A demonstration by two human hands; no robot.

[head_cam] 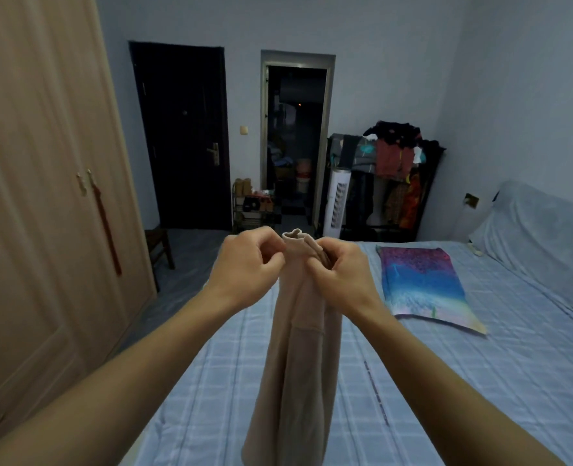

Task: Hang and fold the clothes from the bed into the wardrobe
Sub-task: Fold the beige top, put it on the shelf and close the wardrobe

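As left hand and right hand pinch it, garment hangs below.

Soft matt beige cloth garment, quilted checked bedsheet, smooth pale wood-look wardrobe

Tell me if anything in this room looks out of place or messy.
Nothing looks spilled or damaged. The clothes rack by the far wall stands out: dark garments are heaped loosely on top of it rather than hung. On the bed, a multicoloured cloth lies flat but seems slightly askew to the checked pattern.
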